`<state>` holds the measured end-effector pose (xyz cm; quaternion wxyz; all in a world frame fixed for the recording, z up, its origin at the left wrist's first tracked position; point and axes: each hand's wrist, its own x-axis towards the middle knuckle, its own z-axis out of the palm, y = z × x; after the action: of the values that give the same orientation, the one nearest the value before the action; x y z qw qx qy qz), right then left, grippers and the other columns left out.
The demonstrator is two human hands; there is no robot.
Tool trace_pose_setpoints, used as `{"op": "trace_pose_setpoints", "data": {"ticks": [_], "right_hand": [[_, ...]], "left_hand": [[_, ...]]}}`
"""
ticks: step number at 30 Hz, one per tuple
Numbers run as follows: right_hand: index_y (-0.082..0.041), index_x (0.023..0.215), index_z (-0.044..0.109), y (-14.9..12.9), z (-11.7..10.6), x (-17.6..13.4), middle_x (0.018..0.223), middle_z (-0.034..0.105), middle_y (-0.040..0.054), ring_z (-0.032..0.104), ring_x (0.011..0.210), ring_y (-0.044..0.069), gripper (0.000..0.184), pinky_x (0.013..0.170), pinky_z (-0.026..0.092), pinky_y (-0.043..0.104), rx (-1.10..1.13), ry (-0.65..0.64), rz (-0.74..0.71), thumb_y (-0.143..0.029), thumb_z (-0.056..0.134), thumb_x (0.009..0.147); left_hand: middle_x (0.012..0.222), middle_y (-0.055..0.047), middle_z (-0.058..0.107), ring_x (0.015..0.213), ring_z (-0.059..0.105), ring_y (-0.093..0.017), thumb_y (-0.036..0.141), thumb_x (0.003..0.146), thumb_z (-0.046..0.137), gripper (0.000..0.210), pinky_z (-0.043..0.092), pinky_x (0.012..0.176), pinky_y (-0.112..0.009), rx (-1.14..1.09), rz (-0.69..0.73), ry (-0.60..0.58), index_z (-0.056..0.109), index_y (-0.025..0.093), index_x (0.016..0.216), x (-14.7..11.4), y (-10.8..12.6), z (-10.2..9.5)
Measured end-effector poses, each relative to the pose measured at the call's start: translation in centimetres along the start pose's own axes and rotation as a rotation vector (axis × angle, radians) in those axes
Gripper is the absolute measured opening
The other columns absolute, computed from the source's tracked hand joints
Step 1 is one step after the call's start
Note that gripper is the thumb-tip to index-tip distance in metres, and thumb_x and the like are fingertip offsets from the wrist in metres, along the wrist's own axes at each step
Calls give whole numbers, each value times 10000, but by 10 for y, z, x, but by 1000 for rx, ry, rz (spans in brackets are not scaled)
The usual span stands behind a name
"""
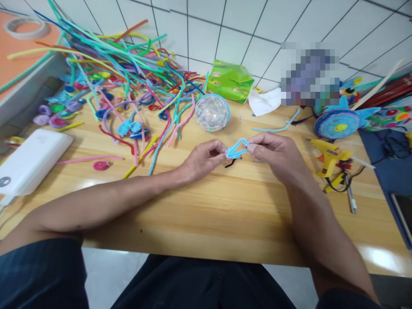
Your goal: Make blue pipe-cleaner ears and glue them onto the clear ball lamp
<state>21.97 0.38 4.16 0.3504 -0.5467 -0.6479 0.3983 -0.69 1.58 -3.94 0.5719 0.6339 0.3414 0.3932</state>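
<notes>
A light blue pipe cleaner (pixel 238 148), bent into a narrow triangular shape, is held between my two hands above the wooden table (pixel 222 214). My left hand (pixel 206 161) pinches its left end between thumb and fingers. At the other end, the thumb and fingers of my right hand (pixel 273 152) are closed on it. Just below lies a short black piece (pixel 230 163), partly hidden. Beyond my hands stands a clear round bowl (pixel 212 112) with a blue rim. Another light blue pipe cleaner (pixel 277 128) lies behind my right hand.
Many coloured pipe cleaners (pixel 128 68) are heaped at the back left. A white power bank (pixel 38 156) lies at far left. On the right are a yellow glue gun (pixel 331 154) with its cord, a pen-like tool (pixel 352 199) and a blue disc-shaped craft (pixel 336 124). A green packet (pixel 230 81) leans against the tiled wall.
</notes>
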Motion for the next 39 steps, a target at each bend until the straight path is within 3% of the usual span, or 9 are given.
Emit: {"op": "trace_pose_setpoints", "data": {"ticks": [4,7,11,20,27,32,36,39], "right_hand": [[-233,851,812,2,2,-2,743,758,6,659,671,166,153,630,540,305,-59,20,-57,-385,808,853],[-221,910,809,8,8,-1,810,795,26,695,707,173,165,668,562,316,-87,58,-122,-380,802,869],[-224,940,801,13,12,-1,828,794,24,696,725,166,105,681,548,309,-176,119,-171,-304,768,882],[-230,930,794,20,17,1,808,788,8,687,694,164,103,675,546,320,-187,161,-183,-276,723,872],[-240,934,800,20,20,-1,810,785,7,678,697,169,103,691,547,333,-237,190,-210,-279,719,885],[-239,933,804,21,22,-2,832,789,17,685,723,177,105,715,547,345,-272,208,-230,-285,719,893],[-244,937,803,21,23,-2,832,791,17,687,726,182,113,720,556,350,-291,213,-222,-295,711,894],[-247,936,802,21,24,-2,834,794,19,688,722,184,113,714,559,352,-303,210,-226,-301,710,899]], "left_hand": [[827,-60,799,660,732,-153,460,876,874,394,534,564,-235,-330,-173,-34,654,158,1001,5,4,-1],[927,-77,842,760,818,-179,321,914,842,282,540,565,-206,-460,-285,-19,671,161,1071,5,9,0],[998,-83,853,856,854,-188,163,1001,663,85,580,607,-209,-631,-397,40,680,173,1084,4,17,3],[1082,-94,854,1025,851,-202,134,995,686,115,667,862,-298,-752,-337,20,687,174,1103,2,20,4],[1049,-75,854,1020,850,-199,79,947,687,163,668,1003,-362,-825,-346,14,705,174,1079,3,18,3],[1020,-68,849,986,851,-187,58,964,658,150,671,1034,-374,-868,-378,20,706,170,1051,4,23,4],[1072,-82,839,1000,846,-185,147,1016,679,43,666,1050,-396,-838,-355,23,698,169,1047,4,21,5],[1102,-83,840,1035,845,-195,192,995,752,107,657,1061,-412,-800,-326,2,686,183,1079,4,15,4]]}}
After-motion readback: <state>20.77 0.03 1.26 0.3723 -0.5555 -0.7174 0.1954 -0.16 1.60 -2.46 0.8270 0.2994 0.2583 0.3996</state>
